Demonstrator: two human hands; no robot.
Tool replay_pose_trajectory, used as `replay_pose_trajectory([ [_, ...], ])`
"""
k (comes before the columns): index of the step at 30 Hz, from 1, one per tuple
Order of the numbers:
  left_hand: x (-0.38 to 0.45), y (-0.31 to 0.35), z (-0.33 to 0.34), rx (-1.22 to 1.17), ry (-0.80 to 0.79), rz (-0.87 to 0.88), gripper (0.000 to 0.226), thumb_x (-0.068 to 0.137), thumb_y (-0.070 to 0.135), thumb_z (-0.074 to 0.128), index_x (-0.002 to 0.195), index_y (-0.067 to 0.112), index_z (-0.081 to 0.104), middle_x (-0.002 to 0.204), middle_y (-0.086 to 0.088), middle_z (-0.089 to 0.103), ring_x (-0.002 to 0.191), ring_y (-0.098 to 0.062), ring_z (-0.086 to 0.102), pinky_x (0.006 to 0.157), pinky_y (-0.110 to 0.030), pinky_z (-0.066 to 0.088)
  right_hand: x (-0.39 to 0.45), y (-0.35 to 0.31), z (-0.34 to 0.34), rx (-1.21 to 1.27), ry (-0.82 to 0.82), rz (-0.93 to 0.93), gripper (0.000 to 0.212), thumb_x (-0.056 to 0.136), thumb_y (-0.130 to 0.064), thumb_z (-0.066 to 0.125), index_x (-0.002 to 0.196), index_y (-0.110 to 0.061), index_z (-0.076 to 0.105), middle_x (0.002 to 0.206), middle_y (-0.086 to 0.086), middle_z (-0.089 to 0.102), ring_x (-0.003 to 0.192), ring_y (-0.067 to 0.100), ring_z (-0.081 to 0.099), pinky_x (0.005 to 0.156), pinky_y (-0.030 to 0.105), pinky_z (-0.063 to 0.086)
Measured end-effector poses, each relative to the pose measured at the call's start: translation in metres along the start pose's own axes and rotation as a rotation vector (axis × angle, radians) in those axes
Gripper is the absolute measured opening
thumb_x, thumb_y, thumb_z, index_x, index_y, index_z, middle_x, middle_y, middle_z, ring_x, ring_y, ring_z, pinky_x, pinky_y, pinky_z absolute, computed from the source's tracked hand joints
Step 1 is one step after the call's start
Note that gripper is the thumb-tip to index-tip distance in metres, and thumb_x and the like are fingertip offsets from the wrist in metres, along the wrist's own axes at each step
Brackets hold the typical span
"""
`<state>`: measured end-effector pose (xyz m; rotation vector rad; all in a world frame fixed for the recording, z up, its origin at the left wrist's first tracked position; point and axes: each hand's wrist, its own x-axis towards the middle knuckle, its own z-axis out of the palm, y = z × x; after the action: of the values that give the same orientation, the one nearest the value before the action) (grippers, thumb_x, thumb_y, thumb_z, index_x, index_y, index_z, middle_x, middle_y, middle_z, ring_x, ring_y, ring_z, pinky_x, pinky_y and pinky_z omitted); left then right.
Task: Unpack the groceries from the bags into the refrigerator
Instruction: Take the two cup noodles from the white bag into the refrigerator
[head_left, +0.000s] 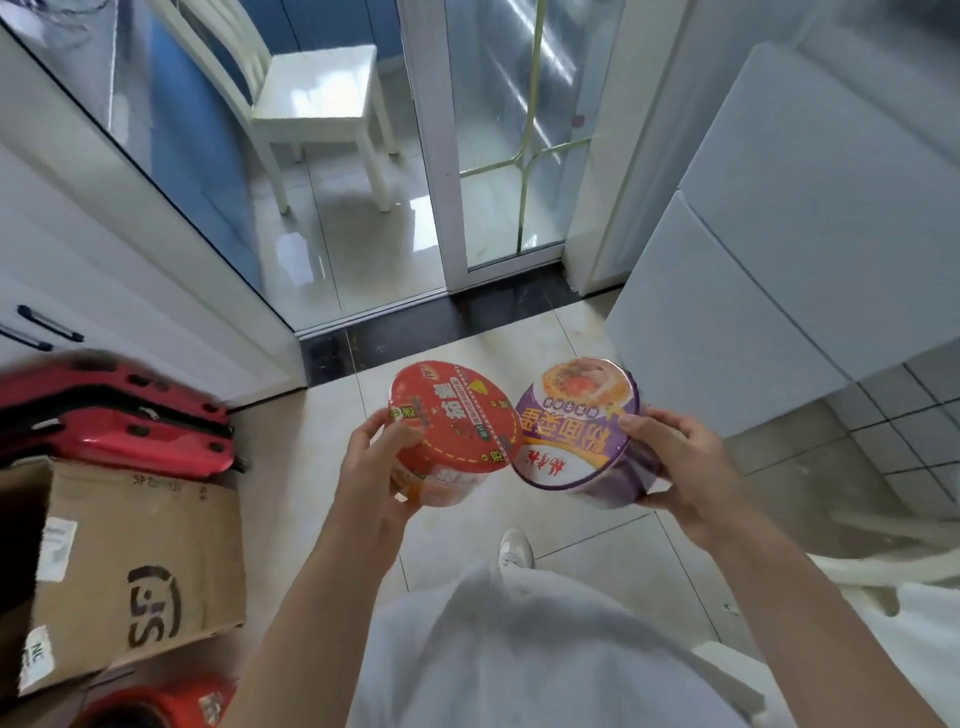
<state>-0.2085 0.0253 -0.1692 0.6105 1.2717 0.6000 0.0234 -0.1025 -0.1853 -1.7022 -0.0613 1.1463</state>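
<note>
My left hand (370, 470) grips a red instant-noodle bowl (452, 426) from its side and underside, lid tilted toward me. My right hand (675, 467) grips a purple instant-noodle bowl (582, 431) the same way. The two bowls touch at their rims, held at waist height over the tiled floor. The white refrigerator (779, 234) stands at the right with its doors closed, beyond my right hand.
A cardboard box (140, 561) sits on the floor at the left, with a red case (119, 415) behind it. White cabinets (104, 249) line the left. Ahead are a glass sliding door (509, 156) and a white chair (311, 98). My shoe (515, 551) shows below.
</note>
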Motion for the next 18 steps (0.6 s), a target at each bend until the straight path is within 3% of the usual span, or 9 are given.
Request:
replay_pose_trajectory([
  [3,0.028,0.032,0.027,0.001,-0.035,-0.018,0.044,0.084,0.015,0.063,0.126,0.024,0.050,0.119,-0.011,0.057,0.109,-0.030,0.058,0.088,-0.049,0.054,0.026,-0.026,0.008,0.073,0.068,0.014,0.081,0.059,-0.038,0.081,0.129,-0.012,0.049,0.110,0.009,0.065,0.098,0.027,0.062,0.059,0.041,0.055],
  [4,0.038,0.042,0.035,0.001,-0.052,-0.029,0.040,0.085,0.015,0.063,0.122,0.024,0.052,0.118,-0.011,0.057,0.109,-0.030,0.058,0.087,-0.048,0.055,0.034,-0.034,0.010,0.112,0.086,0.027,0.074,0.061,-0.038,0.080,0.125,-0.012,0.053,0.102,0.007,0.064,0.095,0.027,0.061,0.060,0.043,0.055],
  [6,0.059,0.064,0.052,0.002,-0.096,-0.054,0.031,0.085,0.015,0.062,0.114,0.024,0.054,0.118,-0.012,0.057,0.109,-0.031,0.059,0.081,-0.044,0.056,0.048,-0.052,0.014,0.214,0.092,0.062,0.040,0.068,-0.033,0.077,0.101,-0.016,0.063,0.086,0.004,0.061,0.085,0.024,0.058,0.064,0.046,0.055],
  [8,0.083,0.084,0.069,-0.003,-0.147,-0.074,0.026,0.086,0.016,0.061,0.110,0.022,0.055,0.116,-0.011,0.058,0.107,-0.029,0.060,0.073,-0.039,0.056,0.061,-0.069,0.019,0.311,0.085,0.099,0.028,0.064,-0.035,0.072,0.086,-0.020,0.065,0.085,0.006,0.059,0.083,0.023,0.056,0.066,0.050,0.056],
  [12,0.135,0.128,0.109,0.024,-0.286,-0.082,0.021,0.087,0.018,0.060,0.108,0.019,0.059,0.106,-0.009,0.063,0.100,-0.027,0.063,0.075,-0.039,0.055,0.093,-0.102,0.031,0.516,0.124,0.161,0.055,0.053,-0.036,0.076,0.103,-0.016,0.063,0.108,0.011,0.058,0.099,0.030,0.056,0.075,0.062,0.053],
  [15,0.175,0.165,0.140,0.123,-0.374,-0.068,0.048,0.074,0.029,0.069,0.119,0.018,0.057,0.114,-0.012,0.065,0.104,-0.030,0.065,0.079,-0.039,0.057,0.116,-0.127,0.043,0.738,0.169,0.201,0.078,0.047,-0.033,0.079,0.119,-0.012,0.056,0.117,0.012,0.053,0.101,0.033,0.056,0.073,0.063,0.051],
  [18,0.209,0.200,0.174,0.210,-0.463,-0.079,0.068,0.065,0.037,0.072,0.127,0.016,0.054,0.121,-0.015,0.065,0.109,-0.032,0.065,0.084,-0.041,0.057,0.132,-0.147,0.057,0.904,0.214,0.259,0.085,0.051,-0.029,0.076,0.129,-0.011,0.048,0.108,0.018,0.051,0.096,0.037,0.058,0.081,0.065,0.049],
])
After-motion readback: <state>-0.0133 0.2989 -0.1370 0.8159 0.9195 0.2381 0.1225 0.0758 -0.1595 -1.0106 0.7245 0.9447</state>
